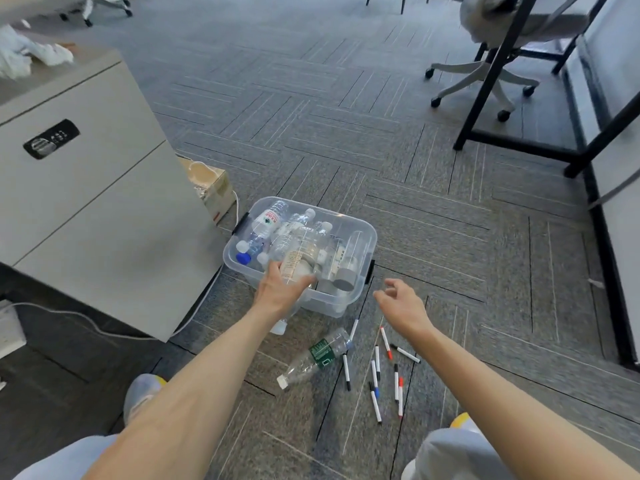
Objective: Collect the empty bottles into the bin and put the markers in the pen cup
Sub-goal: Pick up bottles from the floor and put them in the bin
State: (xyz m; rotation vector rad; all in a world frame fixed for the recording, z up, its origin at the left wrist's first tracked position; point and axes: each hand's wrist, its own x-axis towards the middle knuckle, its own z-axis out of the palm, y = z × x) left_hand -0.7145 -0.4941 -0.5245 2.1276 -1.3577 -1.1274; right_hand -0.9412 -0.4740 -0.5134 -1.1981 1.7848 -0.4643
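Observation:
A clear plastic bin [363,227] stands on the carpet, filled with several empty bottles. My left hand [280,289] reaches over its near rim and grips a clear bottle with a pale label [298,261] lying in the bin. My right hand [401,303] hovers just right of the bin with fingers apart and holds nothing. One bottle with a green label [317,356] lies on the floor in front of the bin. Another bottle [279,327] shows partly under my left forearm. Several markers [381,372] are scattered on the floor below my right hand. No pen cup is visible.
A grey cabinet [90,216] stands to the left, with a small cardboard box [211,188] and a white cable [204,296] beside it. Office chairs [485,74] and a black table frame [491,77] sit at the back right. My knees and shoes are at the bottom.

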